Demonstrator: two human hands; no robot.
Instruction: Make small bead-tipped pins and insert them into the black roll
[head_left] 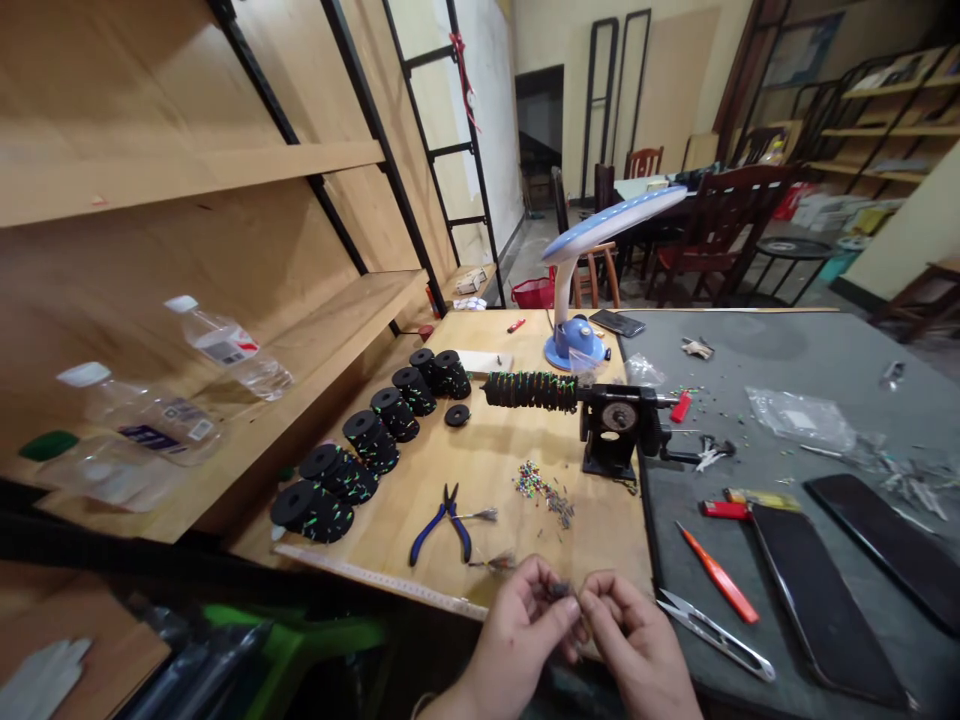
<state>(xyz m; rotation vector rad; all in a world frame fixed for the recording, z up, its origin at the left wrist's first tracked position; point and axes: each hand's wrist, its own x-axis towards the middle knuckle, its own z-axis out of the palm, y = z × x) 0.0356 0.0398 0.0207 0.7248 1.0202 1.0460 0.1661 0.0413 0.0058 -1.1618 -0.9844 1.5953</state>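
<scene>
My left hand [525,635] is closed in a pinch on a small dark grey piece [560,590], too small to name. Beside it, my right hand [636,640] also pinches, its fingertips meeting the left ones; whatever it holds is hidden. Just beyond lie a pile of coloured beads [529,480] and a heap of small grey pieces [559,508]. To the left are blue-handled pliers [442,525], spread apart, with thin feathery bits [495,563] close by. Farther back stands a black hand-crank winder [611,425], its shaft carrying a row of black discs with green bits [532,391].
Stacks of black spools [311,510] line the left edge. A blue lamp [577,340] stands at the back. On the grey mat [720,400] lie thread snips [716,635], an orange tool [718,573] and two phones [825,610]. Shelves with bottles [142,420] border the left.
</scene>
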